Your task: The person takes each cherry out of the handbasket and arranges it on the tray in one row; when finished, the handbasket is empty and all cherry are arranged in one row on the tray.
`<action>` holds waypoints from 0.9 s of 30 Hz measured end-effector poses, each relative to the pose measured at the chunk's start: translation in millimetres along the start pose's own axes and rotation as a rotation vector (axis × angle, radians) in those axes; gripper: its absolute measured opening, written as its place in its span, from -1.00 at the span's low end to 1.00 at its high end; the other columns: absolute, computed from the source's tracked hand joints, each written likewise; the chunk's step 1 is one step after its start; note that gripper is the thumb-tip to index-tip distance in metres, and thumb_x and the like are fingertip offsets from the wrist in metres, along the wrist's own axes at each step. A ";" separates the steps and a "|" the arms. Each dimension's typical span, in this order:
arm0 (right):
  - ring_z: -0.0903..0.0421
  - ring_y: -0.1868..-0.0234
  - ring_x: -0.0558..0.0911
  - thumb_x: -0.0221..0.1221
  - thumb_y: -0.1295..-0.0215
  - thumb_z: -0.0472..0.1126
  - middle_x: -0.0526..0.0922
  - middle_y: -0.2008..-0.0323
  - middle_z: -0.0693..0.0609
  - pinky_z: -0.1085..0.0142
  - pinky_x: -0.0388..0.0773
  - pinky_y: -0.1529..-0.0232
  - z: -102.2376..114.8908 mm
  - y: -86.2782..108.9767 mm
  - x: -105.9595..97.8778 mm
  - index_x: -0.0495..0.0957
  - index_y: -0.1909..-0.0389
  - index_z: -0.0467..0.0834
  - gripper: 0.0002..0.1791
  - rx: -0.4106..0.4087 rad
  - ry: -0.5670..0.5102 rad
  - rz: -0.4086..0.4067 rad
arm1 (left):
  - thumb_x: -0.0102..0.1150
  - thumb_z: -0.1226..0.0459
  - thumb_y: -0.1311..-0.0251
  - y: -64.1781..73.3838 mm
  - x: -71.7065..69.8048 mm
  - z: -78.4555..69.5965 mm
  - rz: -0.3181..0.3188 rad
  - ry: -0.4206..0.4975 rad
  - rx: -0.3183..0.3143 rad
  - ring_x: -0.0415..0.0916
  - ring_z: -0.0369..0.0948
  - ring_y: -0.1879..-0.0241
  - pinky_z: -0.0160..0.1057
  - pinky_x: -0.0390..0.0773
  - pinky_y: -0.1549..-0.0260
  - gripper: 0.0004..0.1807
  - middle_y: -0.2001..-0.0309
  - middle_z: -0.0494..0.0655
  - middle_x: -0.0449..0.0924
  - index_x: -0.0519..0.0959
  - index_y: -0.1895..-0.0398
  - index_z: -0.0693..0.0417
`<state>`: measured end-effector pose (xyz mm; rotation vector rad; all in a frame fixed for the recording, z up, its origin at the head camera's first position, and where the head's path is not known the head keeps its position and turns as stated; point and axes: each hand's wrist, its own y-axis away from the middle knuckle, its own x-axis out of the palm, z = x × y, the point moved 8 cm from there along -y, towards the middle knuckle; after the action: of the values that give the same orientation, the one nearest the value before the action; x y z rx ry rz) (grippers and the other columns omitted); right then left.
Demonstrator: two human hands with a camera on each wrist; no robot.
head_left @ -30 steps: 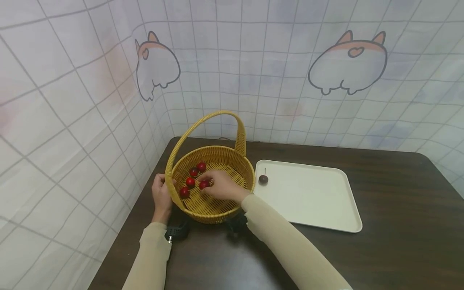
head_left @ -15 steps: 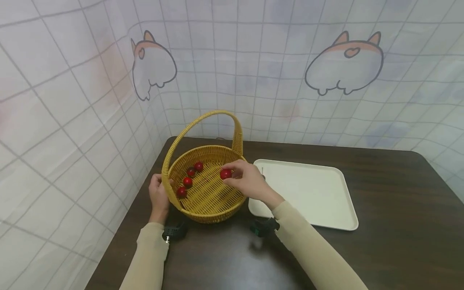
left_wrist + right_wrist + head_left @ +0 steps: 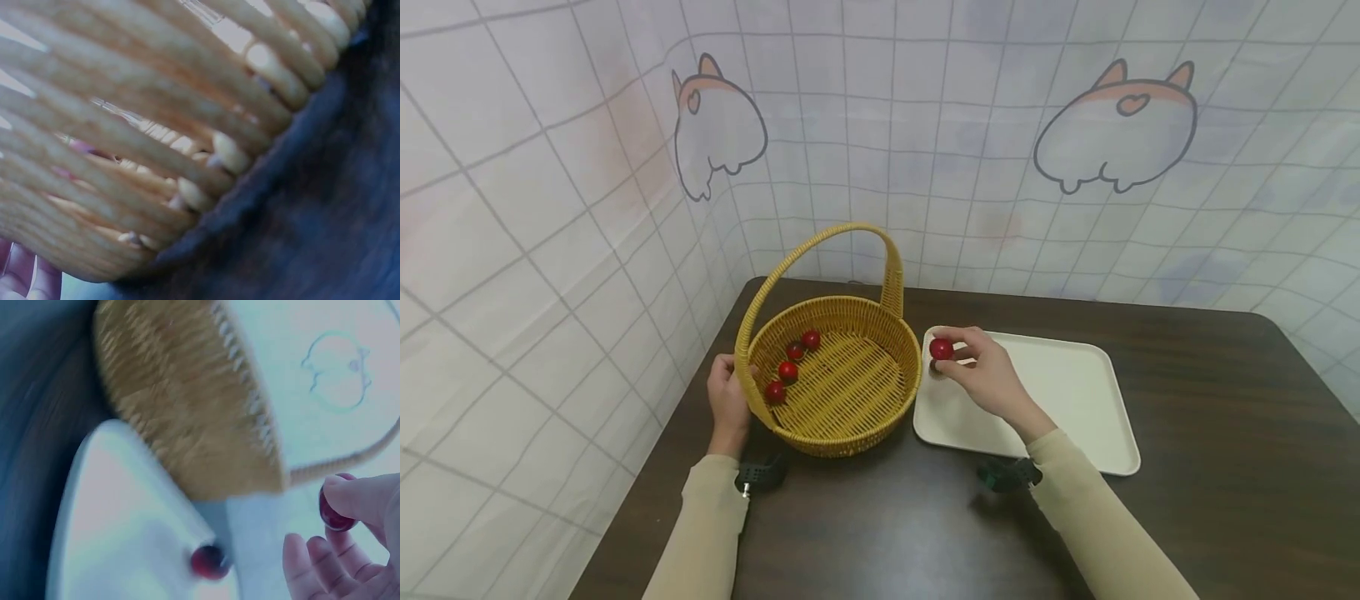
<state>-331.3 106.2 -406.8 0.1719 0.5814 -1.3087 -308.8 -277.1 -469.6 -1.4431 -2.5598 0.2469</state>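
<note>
My right hand (image 3: 992, 382) pinches a red cherry (image 3: 941, 349) between thumb and fingers above the left end of the white tray (image 3: 1075, 392). Below it, a darker cherry (image 3: 210, 561) lies on the tray, mostly hidden by the hand in the head view. My left hand (image 3: 727, 408) grips the left side of the yellow woven basket (image 3: 853, 375), by the foot of its handle. Several red cherries (image 3: 787, 372) sit along the basket's left inner wall. In the left wrist view, only a few fingers (image 3: 44, 278) show, beside the blurred basket weave.
The basket's tall arched handle (image 3: 820, 240) rises over its left and back. The tray stands close to the basket's right side. Dark wooden table (image 3: 1210, 417) extends to the right and front. A patterned cloth wall (image 3: 955, 150) closes off the back and left.
My right hand has lifted one cherry from the basket and carried it right, over the rim to above the tray. My left hand has stayed on the basket.
</note>
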 end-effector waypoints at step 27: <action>-0.03 0.17 0.66 0.31 -0.17 -0.32 0.65 -0.03 -0.15 0.21 0.54 0.21 -82.0 4.7 -9.9 0.56 -0.12 -0.18 -0.55 0.137 0.237 -0.040 | -0.06 0.47 -0.21 -0.3 0.5 2.1 0.024 0.014 -0.016 0.39 -0.24 0.44 -0.42 0.43 0.51 -0.93 0.37 -0.14 0.41 0.39 0.29 0.36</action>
<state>-353.3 151.8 -472.2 0.4344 0.6984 -1.3775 -309.9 -277.0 -471.4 -1.4764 -2.5405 0.2190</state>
